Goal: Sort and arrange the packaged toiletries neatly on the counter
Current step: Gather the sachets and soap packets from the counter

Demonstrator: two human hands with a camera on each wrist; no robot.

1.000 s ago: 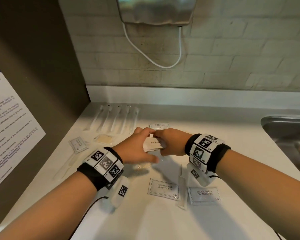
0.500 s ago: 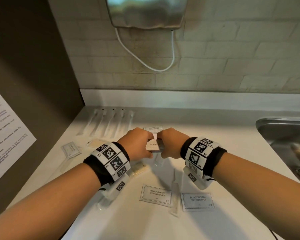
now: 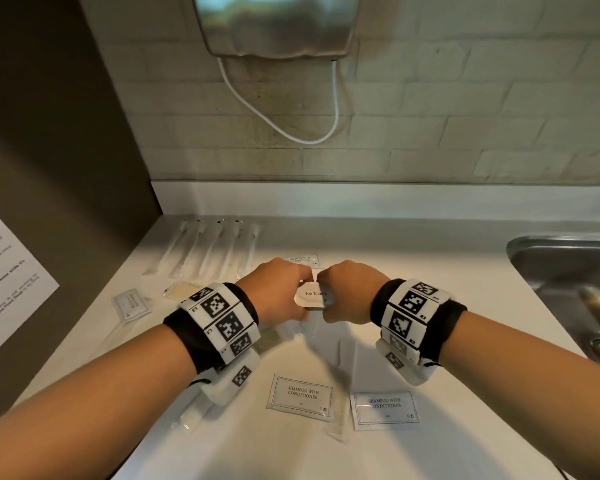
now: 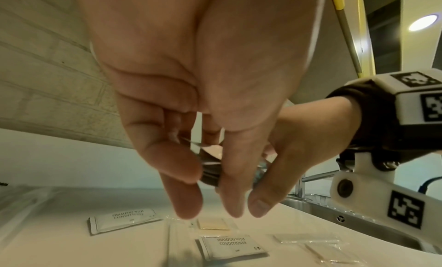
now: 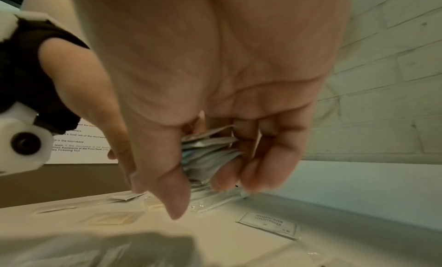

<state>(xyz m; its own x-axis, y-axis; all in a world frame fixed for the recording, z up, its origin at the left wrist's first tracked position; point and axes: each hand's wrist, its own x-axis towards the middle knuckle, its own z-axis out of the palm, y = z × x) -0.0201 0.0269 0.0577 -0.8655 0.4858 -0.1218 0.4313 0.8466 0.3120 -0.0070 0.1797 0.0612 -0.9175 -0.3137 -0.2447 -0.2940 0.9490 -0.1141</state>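
Both hands hold a small stack of white toothpaste sachets (image 3: 313, 296) above the middle of the white counter (image 3: 430, 278). My left hand (image 3: 278, 289) pinches the stack's left side; my right hand (image 3: 347, 291) grips its right side. The right wrist view shows the stack (image 5: 208, 152) fanned between thumb and fingers. In the left wrist view the stack (image 4: 211, 169) sits between fingertips. Two shampoo sachets (image 3: 300, 396) (image 3: 385, 409) lie near the front, a third (image 3: 303, 260) beyond the hands, another (image 3: 131, 303) at the left.
A row of wrapped toothbrushes (image 3: 212, 247) lies at the back left. A clear-wrapped comb (image 3: 338, 417) lies between the front sachets. A steel sink (image 3: 575, 282) is at the right, a dark side panel with a notice (image 3: 7, 278) at the left, a brick wall behind.
Both hands have lifted the toothpaste stack slightly and drawn closer together around it. The head view has tilted a little.
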